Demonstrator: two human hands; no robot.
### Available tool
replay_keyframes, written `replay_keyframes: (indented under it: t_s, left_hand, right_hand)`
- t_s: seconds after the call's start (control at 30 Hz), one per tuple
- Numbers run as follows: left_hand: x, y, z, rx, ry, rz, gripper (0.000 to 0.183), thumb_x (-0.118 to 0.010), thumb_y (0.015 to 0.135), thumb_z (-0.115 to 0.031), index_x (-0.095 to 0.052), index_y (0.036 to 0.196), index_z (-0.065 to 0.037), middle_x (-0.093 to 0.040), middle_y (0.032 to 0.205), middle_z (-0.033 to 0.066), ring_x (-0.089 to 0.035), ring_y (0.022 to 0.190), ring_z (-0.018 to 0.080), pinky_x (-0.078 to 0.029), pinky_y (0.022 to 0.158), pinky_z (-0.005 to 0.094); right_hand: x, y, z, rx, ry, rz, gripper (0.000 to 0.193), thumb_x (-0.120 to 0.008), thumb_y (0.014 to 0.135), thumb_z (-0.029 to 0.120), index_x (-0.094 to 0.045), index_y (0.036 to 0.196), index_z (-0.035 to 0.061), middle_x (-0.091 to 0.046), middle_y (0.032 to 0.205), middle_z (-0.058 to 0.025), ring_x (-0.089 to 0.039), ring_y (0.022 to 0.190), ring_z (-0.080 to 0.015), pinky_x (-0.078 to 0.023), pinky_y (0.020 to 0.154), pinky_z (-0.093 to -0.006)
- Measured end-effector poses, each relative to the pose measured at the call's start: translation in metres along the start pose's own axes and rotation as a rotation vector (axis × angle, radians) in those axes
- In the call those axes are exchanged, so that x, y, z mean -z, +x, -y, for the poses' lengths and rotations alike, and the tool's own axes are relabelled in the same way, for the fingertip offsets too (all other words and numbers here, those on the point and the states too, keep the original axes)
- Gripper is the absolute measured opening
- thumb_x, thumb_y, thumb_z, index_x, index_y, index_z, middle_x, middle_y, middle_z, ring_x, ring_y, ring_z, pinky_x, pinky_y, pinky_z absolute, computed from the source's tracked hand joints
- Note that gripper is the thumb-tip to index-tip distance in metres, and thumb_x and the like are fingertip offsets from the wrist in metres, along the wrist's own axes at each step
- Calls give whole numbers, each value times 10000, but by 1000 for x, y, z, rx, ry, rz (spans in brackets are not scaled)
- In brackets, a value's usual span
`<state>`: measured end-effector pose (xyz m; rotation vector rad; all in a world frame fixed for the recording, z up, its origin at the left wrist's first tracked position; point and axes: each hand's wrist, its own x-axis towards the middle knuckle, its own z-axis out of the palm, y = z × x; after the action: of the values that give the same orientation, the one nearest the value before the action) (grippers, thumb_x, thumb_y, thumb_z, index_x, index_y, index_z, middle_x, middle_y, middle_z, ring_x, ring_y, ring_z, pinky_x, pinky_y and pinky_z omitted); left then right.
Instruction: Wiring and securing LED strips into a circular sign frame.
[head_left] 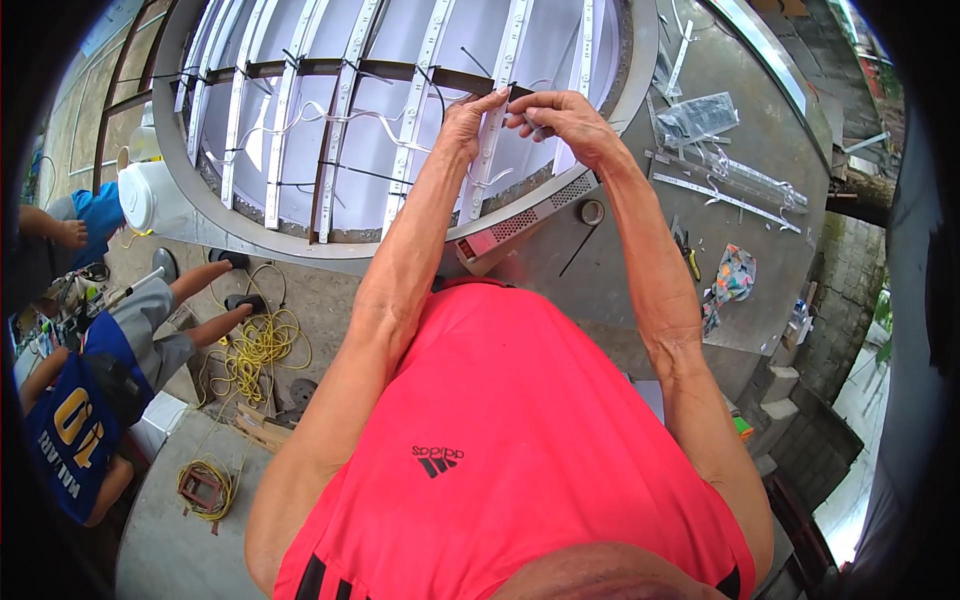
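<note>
Left grip (467, 125) at strip (487, 150), fingertips touching; right grip (568, 122) just beside, fingers curled. Could not tell what either grasped. Bar (325, 67) ran leftward from both.

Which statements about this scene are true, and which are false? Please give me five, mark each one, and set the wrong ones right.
1. The left hand and right hand are at the same white light strip. True.
2. The roll of tape lies inside the round frame. False: it lies outside it, on the grey table.
3. The tangled cord on the floor is red. False: it is yellow.
4. A patterned cloth lies to the right of the roll of tape. True.
5. The person wears a pink-red shirt. True.
</note>
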<state>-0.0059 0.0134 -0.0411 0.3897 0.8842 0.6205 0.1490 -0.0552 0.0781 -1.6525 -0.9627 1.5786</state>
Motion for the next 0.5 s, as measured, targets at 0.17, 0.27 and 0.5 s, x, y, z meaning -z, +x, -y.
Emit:
replay_keyframes:
  t_s: [0.17, 0.27, 0.5]
  left_hand:
    - [-1, -5, -1, 4, -82, 49, 474, -835, 777, -204, -638, 1204, -151, -674, 1001, 38, -652, 873, 178, -534, 724, 406]
    - [1, -2, -2, 46, -96, 134, 466, -782, 839, -256, -607, 1268, -199, -674, 1055, 43, -634, 956, 201, -520, 788, 416]
    - [8, 2, 2, 68, -149, 125, 498, -775, 846, -281, -601, 1306, -202, -682, 1043, 42, -644, 950, 225, -504, 822, 424]
  right_hand:
    - [5, 14, 1, 66, -6, -15, 249, -641, 870, 118, -720, 1046, -39, -720, 961, -111, -650, 774, -137, -494, 646, -253]
    - [0, 39, -9, 286, -249, -218, 258, -664, 879, 169, -731, 1024, -33, -720, 882, -100, -631, 686, -155, -475, 589, -268]
    - [-18, 72, 3, 336, -277, -306, 308, -602, 897, 173, -673, 1099, -48, -737, 792, -108, -665, 597, -156, -551, 562, -295]
